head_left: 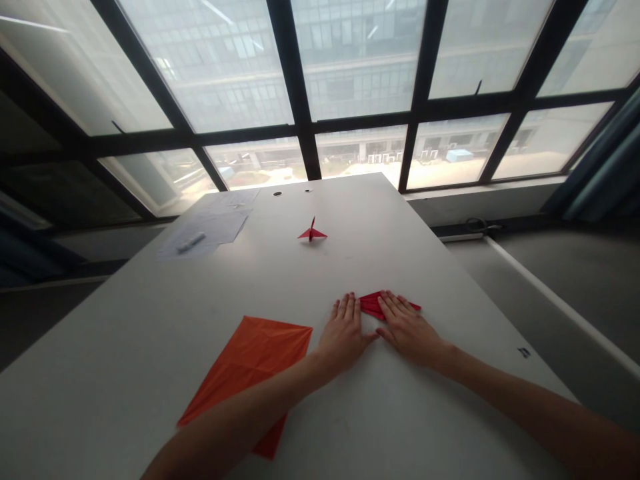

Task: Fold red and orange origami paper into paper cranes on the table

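A small folded red paper (371, 305) lies flat on the white table (320, 273). My right hand (404, 328) rests over its right part, fingers stretched out and pressing on it; a red tip shows beyond them. Flat on the table at the paper's left end is my left hand (347, 333), its fingers extended and their tips by the paper's edge. The two thumbs nearly meet below the paper. Left of my hands lies a creased orange sheet (250, 353), partly covered by my left forearm. Farther back stands a red folded paper bird (311, 233).
White papers (215, 227) with a grey object (192, 242) on them lie at the table's back left. A small dark mark (523, 352) is near the right edge. Large windows rise behind the table, and a white pole (560, 293) runs along the right.
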A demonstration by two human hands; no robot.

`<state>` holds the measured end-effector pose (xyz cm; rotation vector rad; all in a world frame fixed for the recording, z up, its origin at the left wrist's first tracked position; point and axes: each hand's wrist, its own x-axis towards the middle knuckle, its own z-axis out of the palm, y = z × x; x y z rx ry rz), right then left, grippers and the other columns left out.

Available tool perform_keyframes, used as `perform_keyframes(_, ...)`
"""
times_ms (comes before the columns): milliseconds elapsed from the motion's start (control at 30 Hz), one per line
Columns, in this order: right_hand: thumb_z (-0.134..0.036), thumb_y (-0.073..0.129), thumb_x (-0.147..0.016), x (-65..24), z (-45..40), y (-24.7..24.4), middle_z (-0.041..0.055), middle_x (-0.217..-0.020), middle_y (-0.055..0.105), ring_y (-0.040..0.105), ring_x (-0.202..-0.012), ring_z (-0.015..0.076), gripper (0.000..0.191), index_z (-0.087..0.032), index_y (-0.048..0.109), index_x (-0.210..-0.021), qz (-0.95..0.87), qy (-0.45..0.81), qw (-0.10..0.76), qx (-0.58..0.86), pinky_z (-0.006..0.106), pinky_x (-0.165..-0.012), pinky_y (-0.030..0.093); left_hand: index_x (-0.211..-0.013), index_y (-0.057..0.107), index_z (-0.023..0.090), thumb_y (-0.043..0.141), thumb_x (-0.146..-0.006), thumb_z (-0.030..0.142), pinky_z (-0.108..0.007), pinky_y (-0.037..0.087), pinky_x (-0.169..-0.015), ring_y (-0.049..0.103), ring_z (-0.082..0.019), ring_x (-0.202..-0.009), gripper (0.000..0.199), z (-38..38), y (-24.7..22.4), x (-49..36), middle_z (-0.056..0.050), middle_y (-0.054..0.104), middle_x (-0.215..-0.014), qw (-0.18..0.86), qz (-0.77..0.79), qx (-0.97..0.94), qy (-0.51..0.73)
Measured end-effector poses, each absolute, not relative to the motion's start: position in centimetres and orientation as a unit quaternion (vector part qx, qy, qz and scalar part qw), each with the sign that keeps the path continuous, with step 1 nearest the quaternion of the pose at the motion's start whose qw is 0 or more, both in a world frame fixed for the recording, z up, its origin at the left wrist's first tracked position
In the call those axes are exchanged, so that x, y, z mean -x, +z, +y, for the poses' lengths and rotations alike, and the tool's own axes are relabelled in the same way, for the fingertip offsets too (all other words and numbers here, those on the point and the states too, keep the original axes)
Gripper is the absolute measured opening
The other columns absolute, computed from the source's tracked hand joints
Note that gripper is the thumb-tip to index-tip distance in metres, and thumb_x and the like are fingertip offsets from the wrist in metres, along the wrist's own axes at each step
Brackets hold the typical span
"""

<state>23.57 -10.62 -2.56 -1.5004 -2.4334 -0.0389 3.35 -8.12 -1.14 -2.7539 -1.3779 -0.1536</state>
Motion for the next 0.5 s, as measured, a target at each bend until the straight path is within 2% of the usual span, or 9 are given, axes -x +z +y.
perform_keyframes(133, -0.042, 0.039, -0.099, -23.3, -10.6, -2.7, 0.0217, -0.151, 0.036, 0.031, -0.143, 0.0291, 0.059, -0.004, 0.039, -0.144, -0.837, -0.012, 0.141, 0.529, 0.047, -0.115, 0.031, -0.145, 0.036, 0.003, 0.022, -0.101, 0.048, -0.046, 0.025, -0.117, 0.026, -0.03, -0.145, 0.065, -8.3, -0.4, -3.7, -0.022, 0.031, -0.153, 0.028, -0.443, 0.893, -0.069)
perform_keyframes(300, -0.034, 0.04, -0.099, -23.3, -10.4, -2.3, 0.0222, -0.146, 0.045, 0.038, -0.139, 0.0292, 0.049, -0.005, 0.048, -0.138, -0.84, -0.013, 0.159, 0.519, 0.047, -0.112, 0.035, -0.146, 0.034, 0.003, 0.026, -0.096, 0.06, -0.045, 0.024, -0.118, 0.024, -0.031, -0.145, 0.076, -9.0, -1.0, -4.2, -0.023, 0.03, -0.154, 0.012, -0.413, 0.908, -0.073)
perform_keyframes(400, -0.021, 0.035, -0.1, -23.6, -9.5, -1.1, 0.0176, -0.134, 0.057, 0.05, -0.129, 0.0256, 0.036, -0.012, 0.062, -0.121, -0.838, 0.001, 0.178, 0.515, 0.044, -0.108, 0.039, -0.146, 0.033, 0.003, 0.03, -0.095, 0.061, -0.048, 0.021, -0.118, 0.016, -0.033, -0.147, 0.078, -9.4, -1.3, -4.3, -0.022, 0.023, -0.157, 0.016, -0.422, 0.903, -0.082)
perform_keyframes(500, -0.017, 0.041, -0.098, -23.7, -8.2, 0.3, 0.0123, -0.11, 0.067, 0.059, -0.108, 0.0226, 0.03, -0.017, 0.071, -0.096, -0.833, 0.005, 0.2, 0.515, 0.038, -0.096, 0.045, -0.147, 0.031, 0.005, 0.032, -0.095, 0.06, -0.05, 0.02, -0.118, 0.014, -0.032, -0.148, 0.075, -9.6, -1.1, -4.3, -0.021, 0.025, -0.157, 0.013, -0.425, 0.9, -0.096)
